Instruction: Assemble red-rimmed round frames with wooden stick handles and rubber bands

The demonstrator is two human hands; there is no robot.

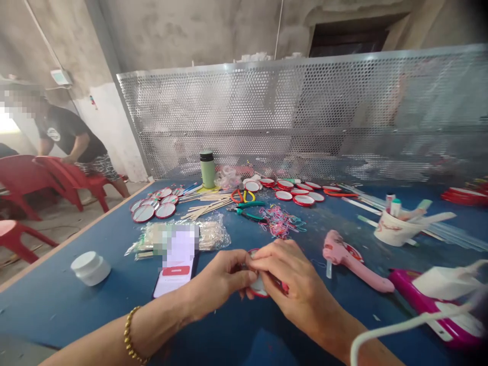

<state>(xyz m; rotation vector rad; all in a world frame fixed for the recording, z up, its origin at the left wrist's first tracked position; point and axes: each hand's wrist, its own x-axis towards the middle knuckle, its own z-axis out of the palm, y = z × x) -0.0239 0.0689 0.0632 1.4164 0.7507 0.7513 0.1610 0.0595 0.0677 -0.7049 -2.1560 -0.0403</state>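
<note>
Close to the table's front, my left hand (pixel 231 274) pinches a small round disc (pixel 260 287) with a white face and a red rim. My right hand (pixel 292 277) is closed over the disc's other side, its fingers meeting those of the left at the upper edge. Much of the disc is hidden by the fingers, and I cannot make out any small part between them. Left of my hands lies a lit phone (pixel 179 259). Just beyond them is a pile of colourful paper clips (pixel 284 221), with teal-handled pliers (pixel 247 213) beside it.
Similar red-rimmed discs (pixel 144 213) lie in groups at the back. A pink glue gun (pixel 356 262), a paper cup (pixel 394 227) with sticks and a magenta power strip (pixel 415 300) stand right. A white jar (pixel 90 268) sits left. A person (pixel 76 134) bends over red chairs.
</note>
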